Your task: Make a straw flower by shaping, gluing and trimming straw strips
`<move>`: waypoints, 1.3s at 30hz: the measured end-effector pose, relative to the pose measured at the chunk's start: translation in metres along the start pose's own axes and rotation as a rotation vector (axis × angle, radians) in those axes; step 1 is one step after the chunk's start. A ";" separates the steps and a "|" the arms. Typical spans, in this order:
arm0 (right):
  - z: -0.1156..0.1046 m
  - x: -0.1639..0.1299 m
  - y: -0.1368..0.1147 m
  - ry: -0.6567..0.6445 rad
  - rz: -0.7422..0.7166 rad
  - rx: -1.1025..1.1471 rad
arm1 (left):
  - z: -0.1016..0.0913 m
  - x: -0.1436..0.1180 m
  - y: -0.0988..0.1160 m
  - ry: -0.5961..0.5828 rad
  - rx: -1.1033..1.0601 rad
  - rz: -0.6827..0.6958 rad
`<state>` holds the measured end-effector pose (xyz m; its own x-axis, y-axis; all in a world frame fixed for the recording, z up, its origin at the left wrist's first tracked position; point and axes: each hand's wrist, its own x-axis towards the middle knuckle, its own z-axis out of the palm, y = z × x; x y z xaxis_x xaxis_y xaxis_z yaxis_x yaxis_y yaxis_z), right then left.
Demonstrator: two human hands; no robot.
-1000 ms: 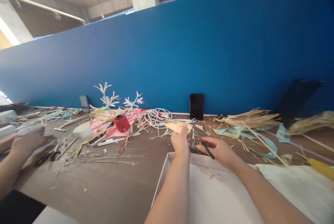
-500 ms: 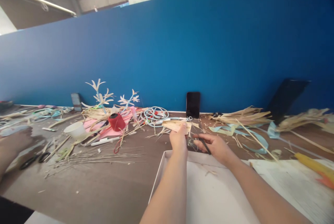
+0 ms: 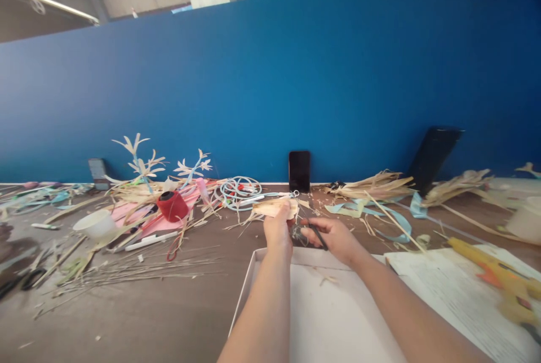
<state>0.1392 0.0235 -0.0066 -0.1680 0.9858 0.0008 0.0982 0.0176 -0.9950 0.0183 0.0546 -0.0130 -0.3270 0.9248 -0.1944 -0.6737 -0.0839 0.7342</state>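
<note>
My left hand is closed on a pale, dry husk piece, thumb on top, above the far end of a white box lid. To its right, my right hand grips small dark-handled scissors. Their blades point towards the left hand and are hard to make out. A small gap separates the two hands. Below them, the white box lid holds a few pale scraps.
A black phone leans on the blue partition. Left are a red thread spool, a white cup, thin sticks and husk flowers. A yellow glue gun lies on paper at right. A co-worker's blurred hand shows at left.
My view has turned to the right, so the scene sits further left and more of the glue gun shows. Both hands keep their holds on the husk piece and scissors.
</note>
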 end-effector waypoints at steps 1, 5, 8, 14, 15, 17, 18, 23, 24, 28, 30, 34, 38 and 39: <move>0.000 0.000 -0.001 0.002 0.002 0.001 | 0.000 0.000 0.000 -0.007 0.001 -0.001; -0.001 0.000 -0.002 -0.005 -0.003 -0.023 | 0.000 -0.001 0.000 -0.029 -0.012 0.000; -0.003 0.001 0.002 -0.024 -0.018 -0.036 | 0.001 -0.002 0.001 -0.030 -0.022 0.000; -0.003 0.005 0.005 0.021 -0.030 -0.046 | 0.002 -0.002 0.002 -0.011 -0.011 -0.004; -0.004 0.006 0.005 0.056 -0.028 -0.032 | 0.002 -0.002 0.002 -0.012 0.000 -0.002; -0.007 0.007 0.006 0.134 -0.032 0.029 | 0.001 0.000 0.000 -0.026 0.031 0.002; -0.009 0.008 0.006 0.161 -0.039 0.068 | 0.001 0.000 -0.001 -0.041 0.049 0.005; -0.019 0.008 0.009 0.188 -0.060 0.160 | -0.001 -0.002 -0.003 -0.135 0.203 -0.001; -0.019 0.007 0.008 0.178 -0.055 0.158 | -0.001 -0.003 -0.003 -0.149 0.238 0.003; -0.018 0.003 0.002 0.093 -0.003 0.113 | -0.001 -0.006 -0.002 -0.188 0.323 0.045; -0.018 0.002 0.000 0.066 0.015 0.094 | -0.001 -0.007 -0.002 -0.192 0.366 0.063; -0.019 0.004 0.004 0.077 -0.033 0.154 | -0.001 -0.009 -0.004 -0.195 0.522 0.116; -0.022 0.008 0.011 0.092 -0.109 0.200 | -0.001 -0.014 -0.004 -0.259 0.633 0.167; -0.022 0.008 0.012 0.095 -0.111 0.192 | 0.000 -0.015 -0.004 -0.285 0.644 0.175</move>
<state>0.1610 0.0355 -0.0162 -0.0732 0.9911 0.1111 -0.1056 0.1031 -0.9890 0.0254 0.0407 -0.0131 -0.1491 0.9861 0.0733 -0.0744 -0.0851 0.9936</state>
